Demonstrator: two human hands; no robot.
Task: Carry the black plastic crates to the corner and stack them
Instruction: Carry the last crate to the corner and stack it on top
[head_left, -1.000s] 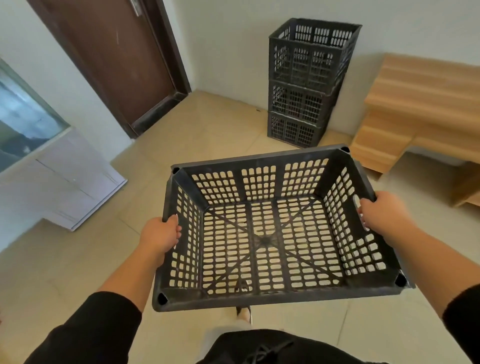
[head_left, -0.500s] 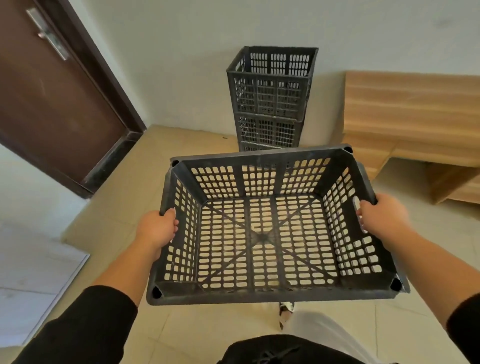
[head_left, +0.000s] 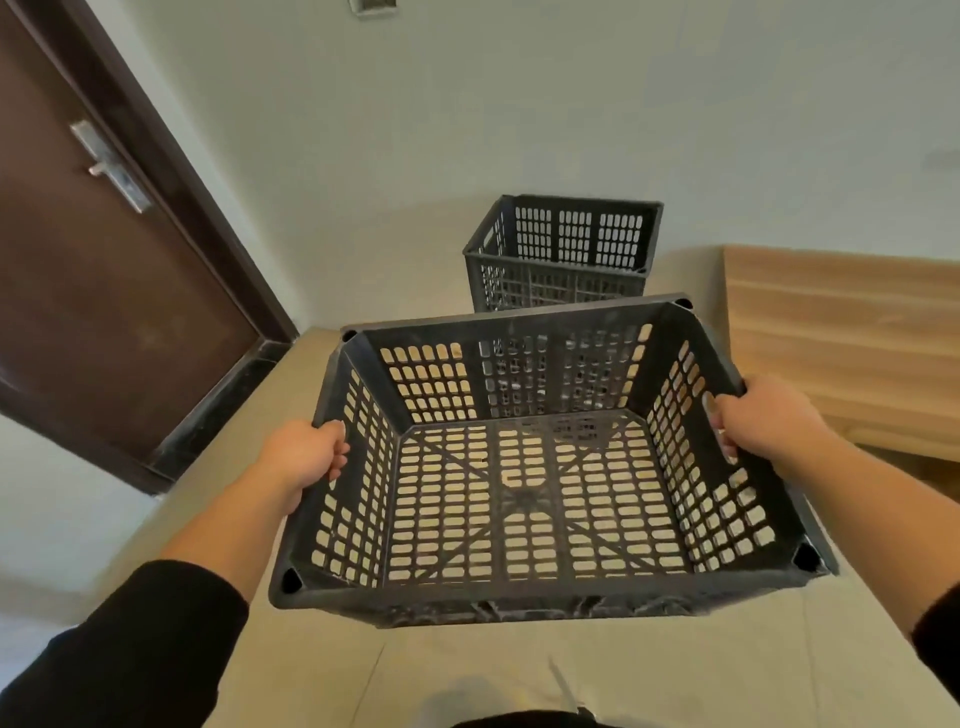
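Before stacked crates (head_left: 563, 254), both hands hold a crate (head_left: 530, 499) (level).

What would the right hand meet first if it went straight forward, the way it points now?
Probably the wooden bench ahead of the right hand, which grips the carried crate; depth is unclear. The crate stack stands further left.

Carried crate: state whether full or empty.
Empty. Floor shows through the carried crate's slotted bottom; left hand and right hand grip its sides.
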